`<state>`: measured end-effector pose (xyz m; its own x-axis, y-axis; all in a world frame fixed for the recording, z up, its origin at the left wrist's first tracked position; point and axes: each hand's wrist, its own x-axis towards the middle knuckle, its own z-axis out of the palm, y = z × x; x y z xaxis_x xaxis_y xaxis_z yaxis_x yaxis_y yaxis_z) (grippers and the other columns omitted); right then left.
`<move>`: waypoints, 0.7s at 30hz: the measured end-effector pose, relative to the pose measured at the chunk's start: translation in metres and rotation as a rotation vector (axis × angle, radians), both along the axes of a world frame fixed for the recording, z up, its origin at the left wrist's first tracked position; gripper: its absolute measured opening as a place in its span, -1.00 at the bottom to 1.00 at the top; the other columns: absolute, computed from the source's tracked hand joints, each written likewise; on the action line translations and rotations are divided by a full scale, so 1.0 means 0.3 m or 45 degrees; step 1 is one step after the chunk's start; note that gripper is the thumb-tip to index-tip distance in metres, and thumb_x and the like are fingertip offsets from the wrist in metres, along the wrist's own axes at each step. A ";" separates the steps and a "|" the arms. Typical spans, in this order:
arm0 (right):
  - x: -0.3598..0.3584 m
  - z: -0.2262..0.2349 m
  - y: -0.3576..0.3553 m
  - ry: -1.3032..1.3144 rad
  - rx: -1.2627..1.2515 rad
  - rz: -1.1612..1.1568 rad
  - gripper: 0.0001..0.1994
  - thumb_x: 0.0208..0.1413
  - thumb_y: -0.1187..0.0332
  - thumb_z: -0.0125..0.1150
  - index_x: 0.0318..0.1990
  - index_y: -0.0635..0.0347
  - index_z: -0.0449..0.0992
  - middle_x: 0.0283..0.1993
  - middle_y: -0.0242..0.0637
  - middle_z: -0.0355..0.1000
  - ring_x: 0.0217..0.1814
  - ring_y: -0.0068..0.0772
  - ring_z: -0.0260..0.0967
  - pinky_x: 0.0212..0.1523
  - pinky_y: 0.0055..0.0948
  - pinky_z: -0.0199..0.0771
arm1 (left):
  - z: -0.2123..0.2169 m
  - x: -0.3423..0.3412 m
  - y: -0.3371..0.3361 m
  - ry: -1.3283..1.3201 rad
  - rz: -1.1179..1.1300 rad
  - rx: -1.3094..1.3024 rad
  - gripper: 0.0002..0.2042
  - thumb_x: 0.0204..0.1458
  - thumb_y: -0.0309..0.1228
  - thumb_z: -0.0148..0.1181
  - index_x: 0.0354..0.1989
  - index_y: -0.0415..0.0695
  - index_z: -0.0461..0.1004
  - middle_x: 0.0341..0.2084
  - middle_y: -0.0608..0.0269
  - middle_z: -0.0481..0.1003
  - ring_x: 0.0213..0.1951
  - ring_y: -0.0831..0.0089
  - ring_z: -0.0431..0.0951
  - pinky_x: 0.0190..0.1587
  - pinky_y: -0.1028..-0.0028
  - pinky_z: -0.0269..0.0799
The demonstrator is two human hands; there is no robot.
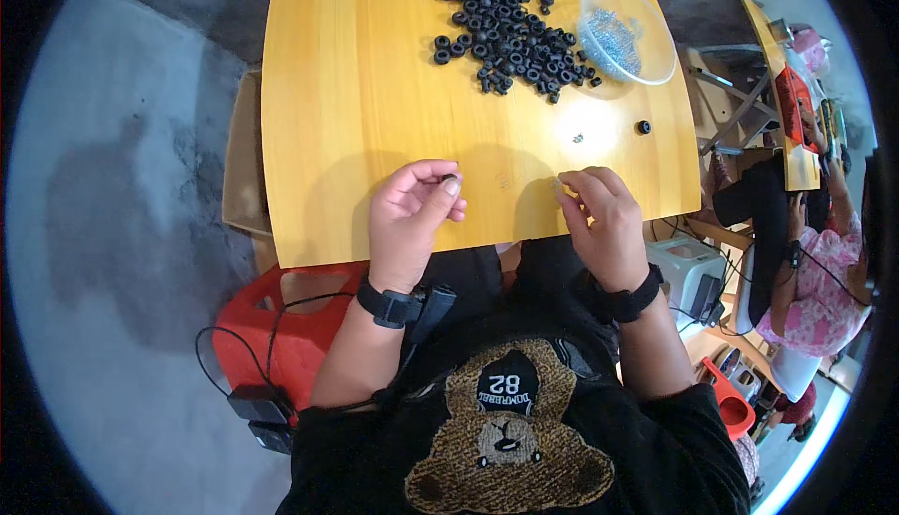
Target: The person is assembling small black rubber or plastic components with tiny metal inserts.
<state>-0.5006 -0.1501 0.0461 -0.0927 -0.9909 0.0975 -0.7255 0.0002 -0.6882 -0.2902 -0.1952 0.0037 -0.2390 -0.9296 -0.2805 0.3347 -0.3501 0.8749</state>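
My left hand (405,215) is closed over the near edge of the table, thumb and index finger pinching a small black part (449,177) that they mostly cover. To its right, my right hand (604,220) has thumb and fingers drawn together, with a tiny light glint at the fingertips too small to name. The two hands are apart. A few tiny metal pieces (578,138) lie on the table beyond my right hand, and a single black ring-shaped part (643,127) rests farther to the right.
Many black ring-shaped parts (506,33) are heaped at the far side of the yellow table (356,75). Beside them stands a clear plastic bowl (667,51) with small silvery pieces. A red stool (328,346) is at my left; another person (824,272) sits at a table to the right.
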 end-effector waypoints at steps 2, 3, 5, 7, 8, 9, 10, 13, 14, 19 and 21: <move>-0.005 -0.001 0.002 0.203 -0.156 0.123 -0.89 -0.09 0.54 0.15 -0.34 0.30 0.45 -0.39 -0.10 0.36 -0.36 -0.05 0.34 -0.33 -0.26 0.39 | -0.001 -0.012 0.008 -0.054 0.005 -0.006 -0.84 0.05 -0.53 0.10 -0.19 -0.27 0.42 -0.36 0.23 0.47 -0.43 0.57 0.46 -0.37 0.60 0.42; -0.002 0.008 0.005 0.199 -0.160 0.124 -0.89 -0.09 0.54 0.15 -0.34 0.30 0.45 -0.39 -0.10 0.36 -0.36 -0.05 0.34 -0.33 -0.26 0.39 | 0.000 -0.019 0.010 -0.068 0.024 -0.043 -0.84 0.04 -0.53 0.10 -0.20 -0.27 0.42 -0.37 0.24 0.47 -0.43 0.57 0.46 -0.37 0.60 0.43; 0.010 0.028 0.008 0.096 0.049 0.154 -0.92 -0.07 0.54 0.12 -0.37 0.30 0.44 -0.40 -0.09 0.35 -0.34 -0.03 0.34 -0.31 -0.25 0.38 | 0.004 -0.029 0.014 -0.087 0.043 -0.084 -0.84 0.04 -0.54 0.10 -0.20 -0.28 0.42 -0.38 0.25 0.46 -0.43 0.57 0.47 -0.37 0.60 0.44; 0.022 0.011 0.016 0.130 0.053 0.133 -0.93 -0.07 0.53 0.11 -0.39 0.31 0.43 -0.41 -0.08 0.34 -0.33 -0.03 0.33 -0.30 -0.24 0.38 | 0.006 -0.033 0.017 -0.107 0.077 -0.087 -0.84 0.05 -0.54 0.10 -0.20 -0.29 0.42 -0.40 0.26 0.46 -0.44 0.58 0.47 -0.36 0.59 0.45; 0.022 0.002 0.023 0.173 0.062 0.112 -0.94 -0.06 0.52 0.09 -0.40 0.31 0.43 -0.43 -0.08 0.33 -0.33 -0.02 0.32 -0.30 -0.24 0.37 | 0.005 -0.038 0.019 -0.105 0.076 -0.090 -0.84 0.05 -0.54 0.10 -0.20 -0.29 0.42 -0.40 0.26 0.46 -0.44 0.58 0.47 -0.36 0.59 0.45; 0.019 -0.015 0.020 0.175 0.060 0.109 -0.94 -0.06 0.52 0.09 -0.40 0.31 0.43 -0.43 -0.08 0.33 -0.33 -0.02 0.32 -0.30 -0.24 0.37 | -0.001 -0.043 0.021 -0.134 0.080 -0.127 -0.85 0.05 -0.54 0.09 -0.20 -0.28 0.42 -0.40 0.26 0.46 -0.43 0.58 0.47 -0.36 0.59 0.45; 0.012 -0.036 0.006 0.159 0.024 0.086 -0.94 -0.06 0.52 0.09 -0.41 0.32 0.43 -0.44 -0.08 0.33 -0.33 -0.02 0.32 -0.30 -0.23 0.37 | -0.008 -0.049 0.023 -0.161 0.082 -0.165 -0.85 0.05 -0.54 0.09 -0.20 -0.28 0.42 -0.41 0.26 0.46 -0.43 0.58 0.47 -0.35 0.59 0.45; 0.008 -0.043 -0.047 0.120 -0.034 0.146 -0.95 -0.06 0.52 0.08 -0.43 0.32 0.43 -0.46 -0.07 0.32 -0.35 -0.01 0.32 -0.30 -0.23 0.37 | -0.029 -0.061 0.034 -0.298 0.086 -0.288 -0.84 0.06 -0.53 0.09 -0.19 -0.28 0.41 -0.42 0.27 0.45 -0.43 0.58 0.47 -0.35 0.58 0.45; 0.012 -0.042 -0.062 0.104 -0.059 0.231 -0.95 -0.07 0.52 0.08 -0.44 0.33 0.43 -0.47 -0.07 0.31 -0.36 0.00 0.31 -0.30 -0.22 0.37 | -0.027 -0.060 0.032 -0.302 0.083 -0.291 -0.84 0.06 -0.53 0.09 -0.19 -0.28 0.41 -0.42 0.27 0.45 -0.43 0.58 0.47 -0.35 0.58 0.45; 0.122 -0.010 -0.036 -0.130 0.026 0.068 -0.94 -0.10 0.52 0.12 -0.46 0.33 0.46 -0.45 -0.06 0.34 -0.33 0.00 0.34 -0.29 -0.26 0.39 | -0.027 -0.046 0.043 -0.199 0.308 -0.206 -0.82 0.08 -0.49 0.09 -0.17 -0.27 0.40 -0.40 0.27 0.46 -0.43 0.58 0.47 -0.34 0.59 0.45; 0.173 -0.024 -0.029 -0.245 0.039 0.194 -0.90 -0.11 0.50 0.15 -0.40 0.33 0.47 -0.41 -0.07 0.36 -0.29 -0.03 0.35 -0.26 -0.27 0.39 | -0.027 -0.045 0.041 -0.182 0.347 -0.201 -0.82 0.08 -0.49 0.09 -0.16 -0.26 0.40 -0.39 0.26 0.46 -0.42 0.57 0.47 -0.34 0.59 0.45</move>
